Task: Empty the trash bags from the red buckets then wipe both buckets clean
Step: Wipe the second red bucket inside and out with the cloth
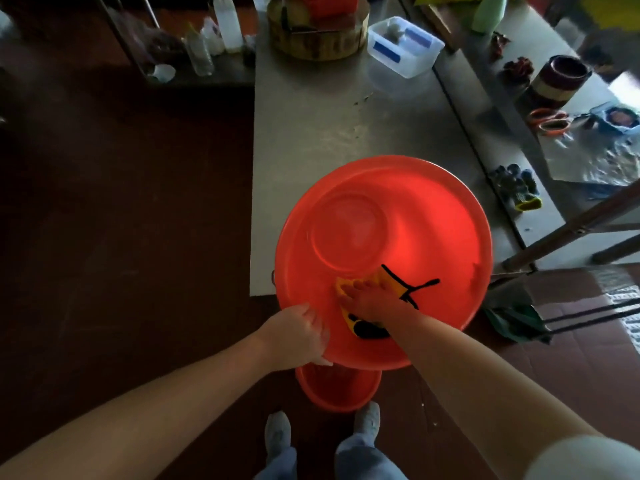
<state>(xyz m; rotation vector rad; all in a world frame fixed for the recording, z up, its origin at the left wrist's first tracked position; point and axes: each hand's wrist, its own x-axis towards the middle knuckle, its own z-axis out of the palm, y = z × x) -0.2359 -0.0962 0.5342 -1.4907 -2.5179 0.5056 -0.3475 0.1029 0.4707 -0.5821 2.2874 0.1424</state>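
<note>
Bucket (415,209) — right hand (367,299) presses cloth (389,280) inside.

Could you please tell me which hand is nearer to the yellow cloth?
Right: the right hand presses on the cloth inside the bucket; the left hand grips the bucket's rim beside it.

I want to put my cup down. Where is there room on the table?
The bare steel stretch of the table between the red bucket and the wooden block and clear tub. The right-hand counter is crowded: gloves, scissors, foil, a jar.
</note>
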